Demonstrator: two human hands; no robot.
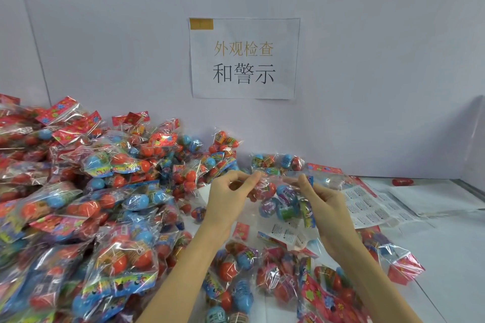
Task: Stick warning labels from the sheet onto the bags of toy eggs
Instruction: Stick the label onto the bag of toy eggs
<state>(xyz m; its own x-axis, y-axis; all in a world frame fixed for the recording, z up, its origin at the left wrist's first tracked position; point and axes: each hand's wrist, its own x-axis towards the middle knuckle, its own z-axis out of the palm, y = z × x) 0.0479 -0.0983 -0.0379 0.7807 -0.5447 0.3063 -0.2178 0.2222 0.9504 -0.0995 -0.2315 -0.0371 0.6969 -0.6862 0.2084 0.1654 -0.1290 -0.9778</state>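
Head view:
Bag (282,196): a clear, crinkly plastic bag of toy eggs is held up in the air at the centre, above the table; blue, red and purple egg shapes and a green piece show through the film.
Left hand (231,195): fingers curled, thumb and fingertips pinching the bag's upper left edge.
Right hand (324,200): thumb and forefinger pinching the bag's upper right edge, the other fingers loosely bent behind it.
Label sheet (367,204): flat white paper printed with small blocks of black text, lying on the table just right of the right hand; its near corner curls slightly.
Pile (86,191): a high heap of glossy bags with red and blue eggs and red card tops fills the left side, reaching the back wall and the picture's left edge.
Loose bags (262,275): more bags lie scattered under and between the forearms, one showing a white printed label (287,233).
Table (446,257): smooth pale surface, bare on the right, running to a raised edge far right.
Wall (380,60): plain pale panel straight ahead, close behind the pile.
Sign (244,59): white rectangular paper with printed characters, fixed flat to the wall.
Single egg (402,181): a red one lies alone near the far right wall.
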